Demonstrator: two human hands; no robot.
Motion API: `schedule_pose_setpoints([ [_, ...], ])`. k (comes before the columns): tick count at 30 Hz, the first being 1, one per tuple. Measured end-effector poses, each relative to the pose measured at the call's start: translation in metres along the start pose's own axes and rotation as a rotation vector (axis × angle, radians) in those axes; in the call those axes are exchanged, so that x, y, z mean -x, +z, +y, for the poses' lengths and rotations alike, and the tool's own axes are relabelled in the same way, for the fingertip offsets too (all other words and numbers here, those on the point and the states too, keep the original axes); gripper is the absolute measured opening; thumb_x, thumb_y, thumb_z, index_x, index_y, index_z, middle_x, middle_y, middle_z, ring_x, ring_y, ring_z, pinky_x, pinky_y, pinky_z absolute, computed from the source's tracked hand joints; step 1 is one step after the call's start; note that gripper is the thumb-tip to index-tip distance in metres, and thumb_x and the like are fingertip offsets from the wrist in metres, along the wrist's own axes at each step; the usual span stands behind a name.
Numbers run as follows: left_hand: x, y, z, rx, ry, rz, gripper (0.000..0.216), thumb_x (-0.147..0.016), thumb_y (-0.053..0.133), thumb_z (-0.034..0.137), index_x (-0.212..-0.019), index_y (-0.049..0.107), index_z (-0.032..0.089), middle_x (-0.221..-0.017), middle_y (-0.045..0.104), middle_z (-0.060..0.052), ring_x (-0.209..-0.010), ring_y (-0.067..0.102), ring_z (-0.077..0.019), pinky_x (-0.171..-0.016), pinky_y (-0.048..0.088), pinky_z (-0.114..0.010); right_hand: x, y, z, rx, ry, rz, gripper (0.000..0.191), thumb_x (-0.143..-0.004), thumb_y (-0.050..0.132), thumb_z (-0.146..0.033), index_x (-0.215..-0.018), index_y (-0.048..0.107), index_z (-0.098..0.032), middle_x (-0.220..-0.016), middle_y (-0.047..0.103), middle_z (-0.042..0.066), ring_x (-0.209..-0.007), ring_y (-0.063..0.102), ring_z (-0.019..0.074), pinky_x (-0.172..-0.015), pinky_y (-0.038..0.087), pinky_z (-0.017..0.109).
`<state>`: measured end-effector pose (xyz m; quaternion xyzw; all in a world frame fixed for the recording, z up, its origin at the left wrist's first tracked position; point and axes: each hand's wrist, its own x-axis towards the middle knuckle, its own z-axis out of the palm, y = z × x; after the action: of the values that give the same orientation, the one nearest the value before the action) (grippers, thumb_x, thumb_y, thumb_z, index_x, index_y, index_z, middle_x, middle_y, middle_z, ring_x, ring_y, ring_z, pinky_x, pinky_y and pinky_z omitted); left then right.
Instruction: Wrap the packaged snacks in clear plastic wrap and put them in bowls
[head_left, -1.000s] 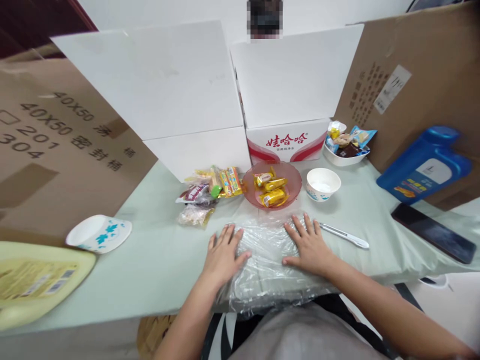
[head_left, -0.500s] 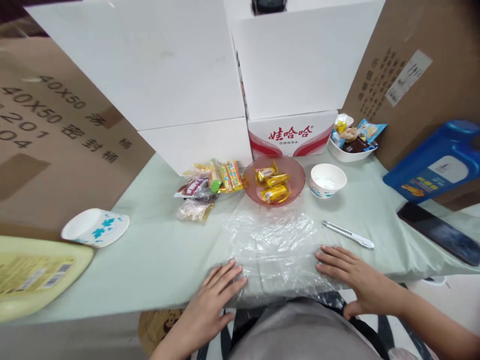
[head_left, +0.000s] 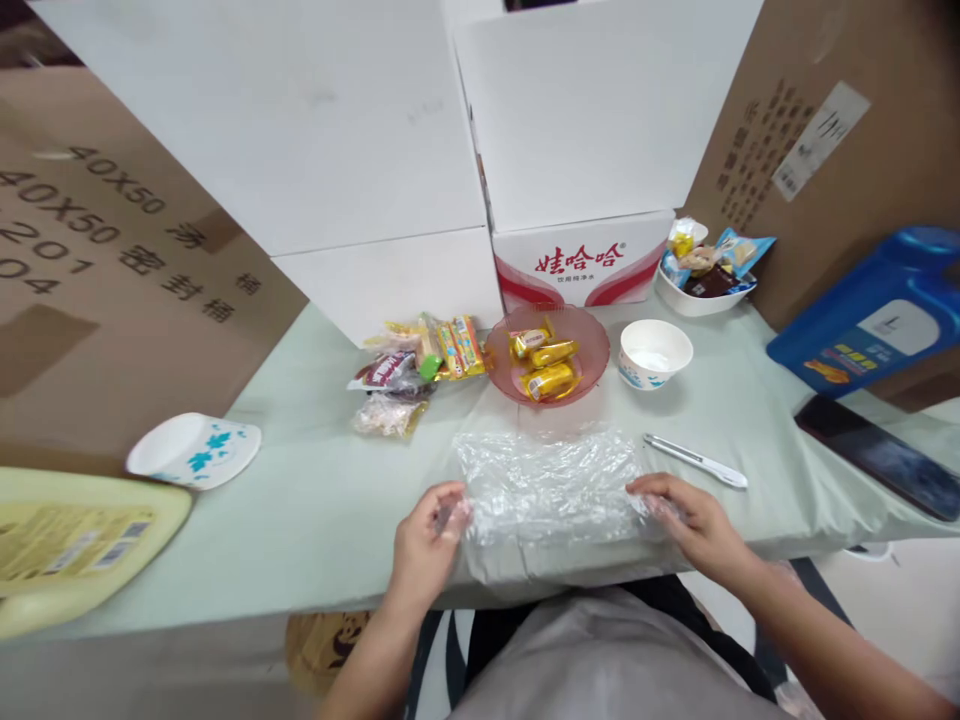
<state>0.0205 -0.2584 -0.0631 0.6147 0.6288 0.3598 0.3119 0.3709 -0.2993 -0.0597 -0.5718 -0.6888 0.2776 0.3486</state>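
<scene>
Here, the left hand (head_left: 424,540) and right hand (head_left: 690,515) pinch opposite ends of a crinkled clear plastic sheet (head_left: 551,485) lying between them on a pale green tablecloth (head_left: 315,500); white cardboard boxes (head_left: 360,150) rise beyond.

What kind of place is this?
Probably a makeshift work table in a home or storeroom, hard to say which. Cardboard boxes wall in the table, and it holds wrapped snacks, a candy bowl and cling film.

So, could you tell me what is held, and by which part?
The clear plastic film: left hand pinches its left end, right hand its right end.
</scene>
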Motion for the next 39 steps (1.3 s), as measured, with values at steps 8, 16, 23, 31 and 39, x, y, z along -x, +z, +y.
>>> schedule_pose_setpoints([
  [8, -0.022, 0.029, 0.000, -0.452, -0.079, 0.212, 0.046, -0.082, 0.058, 0.033, -0.125, 0.052, 0.017, -0.074, 0.068, 0.000, -0.067, 0.067, -0.0201, -0.064, 0.047, -0.029, -0.037, 0.044, 0.013, 0.508, 0.102, 0.266, 0.039, -0.092, 0.039, -0.033, -0.123, 0.054, -0.014, -0.079, 0.071, 0.006, -0.065, 0.068, 0.0232, -0.054, 0.047, 0.031],
  [16, -0.020, 0.036, -0.013, -0.450, -0.004, 0.254, 0.040, -0.084, 0.056, 0.035, -0.120, 0.050, 0.018, -0.075, 0.066, 0.000, -0.068, 0.067, -0.0204, -0.063, 0.047, -0.029, -0.033, 0.047, 0.019, 0.612, 0.027, 0.275, 0.035, -0.093, 0.040, -0.031, -0.122, 0.052, -0.014, -0.074, 0.070, 0.003, -0.062, 0.067, 0.0211, -0.050, 0.043, 0.029],
  [23, -0.018, 0.022, -0.005, -0.453, 0.268, 0.465, 0.026, -0.088, 0.054, 0.035, -0.104, 0.058, 0.015, -0.097, 0.060, -0.010, -0.080, 0.060, -0.0199, -0.075, 0.051, -0.034, -0.032, 0.044, 0.013, 0.686, -0.024, 0.245, 0.027, -0.094, 0.042, -0.029, -0.106, 0.063, -0.017, -0.094, 0.066, 0.009, -0.073, 0.065, 0.0210, -0.060, 0.048, 0.031],
  [31, -0.018, 0.025, 0.028, -0.632, 0.670, -0.155, 0.034, -0.093, 0.050, 0.031, -0.125, 0.059, 0.022, -0.128, 0.060, -0.010, -0.127, 0.048, -0.0275, -0.107, 0.037, -0.047, -0.039, 0.030, -0.015, 0.693, -0.298, 0.157, 0.034, -0.093, 0.050, -0.036, -0.122, 0.061, -0.021, -0.132, 0.055, 0.013, -0.129, 0.042, 0.0322, -0.106, 0.033, 0.052],
  [39, -0.027, 0.048, 0.008, -0.776, 0.600, -0.395, 0.072, -0.086, 0.055, 0.058, -0.148, 0.034, 0.028, -0.158, 0.024, -0.010, -0.146, 0.013, -0.0363, -0.114, 0.015, -0.061, -0.044, 0.055, 0.016, 0.791, -0.295, -0.169, 0.076, -0.089, 0.045, -0.063, -0.149, 0.033, -0.017, -0.156, 0.029, 0.014, -0.144, 0.017, 0.0381, -0.110, 0.021, 0.060],
])
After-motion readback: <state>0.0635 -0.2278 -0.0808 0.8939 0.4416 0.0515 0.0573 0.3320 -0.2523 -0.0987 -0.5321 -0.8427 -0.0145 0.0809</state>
